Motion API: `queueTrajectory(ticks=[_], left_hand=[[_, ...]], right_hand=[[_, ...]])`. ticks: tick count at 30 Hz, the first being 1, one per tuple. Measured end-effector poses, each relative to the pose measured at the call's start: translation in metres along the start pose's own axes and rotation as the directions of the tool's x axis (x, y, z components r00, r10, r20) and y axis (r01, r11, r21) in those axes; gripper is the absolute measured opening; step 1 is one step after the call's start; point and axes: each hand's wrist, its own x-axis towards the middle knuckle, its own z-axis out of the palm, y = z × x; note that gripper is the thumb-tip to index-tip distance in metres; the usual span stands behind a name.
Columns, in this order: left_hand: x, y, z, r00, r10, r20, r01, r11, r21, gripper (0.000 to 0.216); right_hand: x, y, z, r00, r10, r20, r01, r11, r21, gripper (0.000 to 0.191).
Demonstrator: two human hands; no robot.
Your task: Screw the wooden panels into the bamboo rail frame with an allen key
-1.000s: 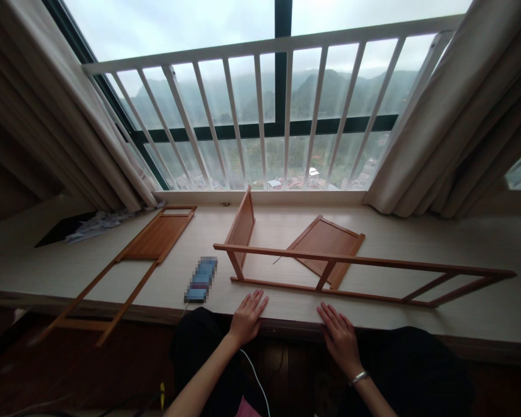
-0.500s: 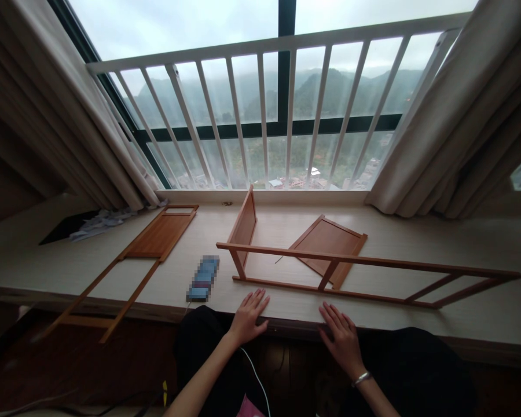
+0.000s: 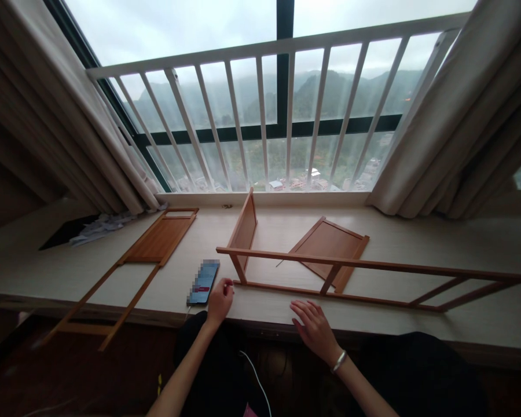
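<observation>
- The frame (image 3: pixel 373 264) stands on one long rail on the ledge (image 3: pixel 451 240), just beyond both hands; its long axis runs left to right, roughly along the ledge's front edge.
- The left hand (image 3: pixel 220 300) is nearer: its curled fingers sit right by the frame's left end, touching or just short of it. Whether that grip pinches anything, I cannot tell.
- The right hand (image 3: pixel 315 325) lies at the ledge's front edge, its grip apart and holding nothing, with the lower rail just ahead.
- The upright panel (image 3: pixel 245 227) rises at the frame's left end, running away from the hands.
- The flat panel (image 3: pixel 331 245) lies mostly behind the frame.
- The phone (image 3: pixel 204 284) is just left of the left hand.
</observation>
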Motion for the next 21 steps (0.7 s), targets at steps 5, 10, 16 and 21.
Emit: queueTrajectory(ticks=[5,10,16,21], left_hand=[[0.075,-0.022,-0.012,0.962,-0.202,-0.184,0.164,0.966,-0.202,0.021],[0.145,-0.036,-0.008,0.947,-0.3,-0.114,0.237,0.892,-0.385,0.024],[0.215,-0.067,0.012,0.928,-0.372,-0.034,0.33,0.859,-0.391,0.028],[0.279,-0.102,0.032,0.945,-0.318,-0.077,0.287,0.919,-0.27,0.029]], right_hand=[[0.046,-0.014,0.022,1.0,0.004,-0.008,-0.004,1.0,-0.019,0.044],[0.058,-0.012,0.043,0.999,0.007,0.038,-0.005,0.998,-0.056,0.05],[0.067,-0.012,0.05,0.992,0.044,0.122,-0.036,0.997,-0.072,0.053],[0.084,-0.005,0.057,0.986,0.066,0.155,-0.04,0.986,-0.165,0.056]])
